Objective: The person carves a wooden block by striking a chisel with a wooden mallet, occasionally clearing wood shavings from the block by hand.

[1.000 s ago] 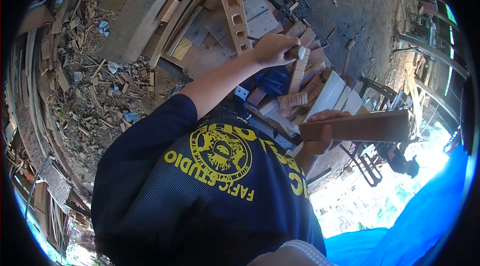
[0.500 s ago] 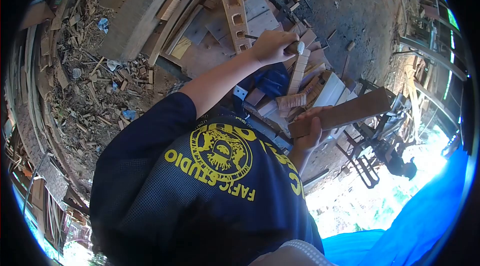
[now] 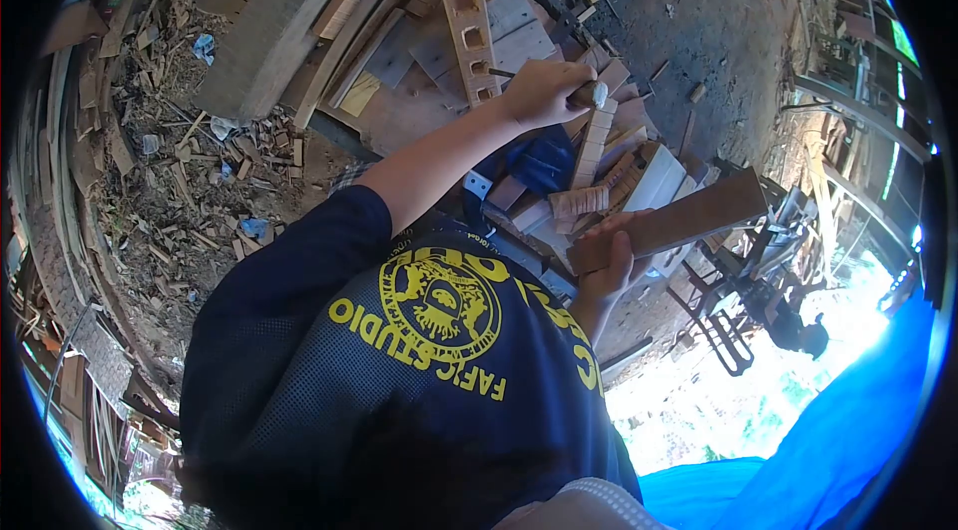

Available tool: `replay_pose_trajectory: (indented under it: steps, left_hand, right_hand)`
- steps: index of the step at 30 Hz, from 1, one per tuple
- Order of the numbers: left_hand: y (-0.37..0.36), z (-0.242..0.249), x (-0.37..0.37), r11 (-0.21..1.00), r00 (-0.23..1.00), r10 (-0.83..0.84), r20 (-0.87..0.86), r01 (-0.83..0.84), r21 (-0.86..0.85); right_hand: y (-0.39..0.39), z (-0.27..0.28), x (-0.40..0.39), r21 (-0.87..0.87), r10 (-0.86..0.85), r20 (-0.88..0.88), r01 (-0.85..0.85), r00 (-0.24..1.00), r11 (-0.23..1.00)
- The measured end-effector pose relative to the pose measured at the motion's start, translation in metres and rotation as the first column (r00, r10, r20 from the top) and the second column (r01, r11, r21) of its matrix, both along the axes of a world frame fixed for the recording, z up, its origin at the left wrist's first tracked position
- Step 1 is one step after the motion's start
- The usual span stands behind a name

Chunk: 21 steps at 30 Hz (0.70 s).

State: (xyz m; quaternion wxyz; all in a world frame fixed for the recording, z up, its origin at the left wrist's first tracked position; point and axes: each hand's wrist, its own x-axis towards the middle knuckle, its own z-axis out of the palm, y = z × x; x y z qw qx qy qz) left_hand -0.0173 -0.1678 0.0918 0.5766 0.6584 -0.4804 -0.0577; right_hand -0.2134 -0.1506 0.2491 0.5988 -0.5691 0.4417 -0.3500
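My left hand (image 3: 544, 93) is closed around a chisel (image 3: 596, 95). The pale butt of its handle points right, and a thin dark shank sticks out on the left beside the lower part of a wooden piece with rectangular holes (image 3: 467, 17). Whether the tip touches the wood cannot be made out. In my right hand (image 3: 607, 275) is a flat brown wooden block (image 3: 699, 219), gripped near its left end with the thumb on top. The block slants up to the right, apart from the chisel.
Stacked wood offcuts (image 3: 579, 201) lie beside dark blue cloth (image 3: 542, 163) between my arms. Long curved boards (image 3: 374, 26) run along the left. Wood scraps (image 3: 190, 171) cover the ground there. A dark metal frame (image 3: 733, 335) stands at right, near a blue sheet (image 3: 828, 440).
My right hand and the wooden block have shifted slightly left and up. My left hand and the chisel have stayed nearly in place.
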Motion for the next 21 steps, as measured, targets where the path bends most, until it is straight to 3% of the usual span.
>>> replay_pose_trajectory:
  steps: [12, 15, 18, 21]
  left_hand:
    - [-0.003, -0.002, 0.003, 0.998, 0.999, 0.026, -0.028, -0.027, -0.056]
    - [-0.002, -0.003, 0.002, 0.999, 1.0, 0.001, -0.011, -0.002, -0.046]
    - [-0.003, -0.005, -0.001, 1.0, 0.999, 0.014, -0.033, -0.015, -0.023]
    - [-0.006, -0.008, -0.002, 0.998, 0.998, 0.05, -0.036, -0.051, -0.021]
  right_hand:
    - [0.001, 0.006, 0.0, -0.027, 0.014, -0.083, -0.016, 0.996, 1.0]
    - [-0.01, 0.024, -0.002, -0.325, 0.043, 0.035, -0.03, 0.998, 0.945]
    - [-0.011, 0.042, 0.004, -0.352, 0.105, 0.213, -0.024, 0.971, 0.936]
    - [-0.009, -0.018, 0.002, -0.234, 0.032, 0.36, 0.057, 0.932, 0.97]
